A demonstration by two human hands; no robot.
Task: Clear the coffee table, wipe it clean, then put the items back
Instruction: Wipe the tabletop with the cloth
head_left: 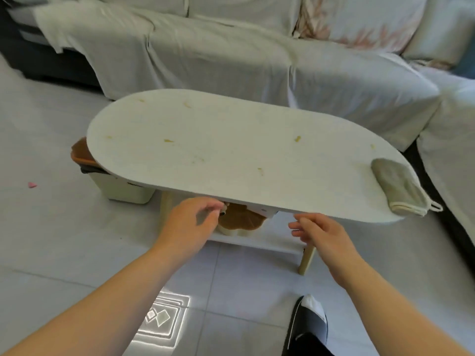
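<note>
The white oval coffee table (pixel 231 150) carries several yellowish stains and a folded grey cloth (pixel 401 188) at its right end. Under the top, on the lower shelf (pixel 257 242), sits a container with a brown flower-shaped lid (pixel 241 219), and a white item (pixel 264 210) lies beside it, mostly hidden. My left hand (pixel 190 222) hovers just below the table's front edge, its fingers curled near a small dark object (pixel 223 211) that I cannot make out. My right hand (pixel 321 232) is below the edge too, fingers apart and holding nothing.
A sofa (pixel 231 55) draped in pale covers runs behind and to the right of the table. A bin with a brown lid (pixel 82 152) stands on the floor under the table's left end. A black-and-white slipper (pixel 311 319) is on the tiled floor by me.
</note>
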